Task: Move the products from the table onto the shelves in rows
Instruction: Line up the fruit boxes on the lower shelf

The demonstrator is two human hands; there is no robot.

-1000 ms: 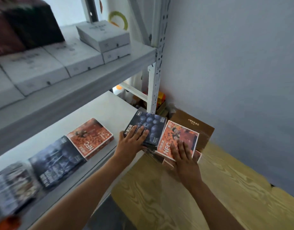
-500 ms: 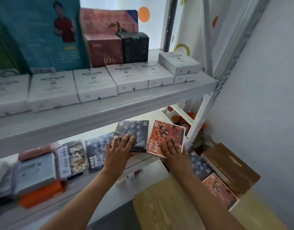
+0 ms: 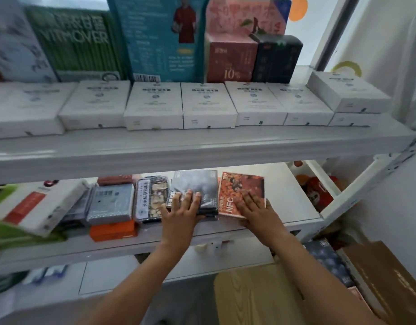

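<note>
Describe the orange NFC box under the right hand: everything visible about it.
The orange NFC box is a flat, glossy pack printed with orange fruit and white "NFC" lettering. It lies face up near the middle shelf front edge, beside a dark blue box. The right hand rests on its near corner, fingers straight.

White metal shelving unit. The upper shelf (image 3: 202, 146) has a row of flat white boxes (image 3: 208, 106) along the front edge, taller packs behind. The lower shelf (image 3: 284, 191) holds a dark blueberry pack (image 3: 197, 184) and an orange NFC pack (image 3: 242, 191) side by side. A wooden table (image 3: 254, 294) sits near right.
</note>
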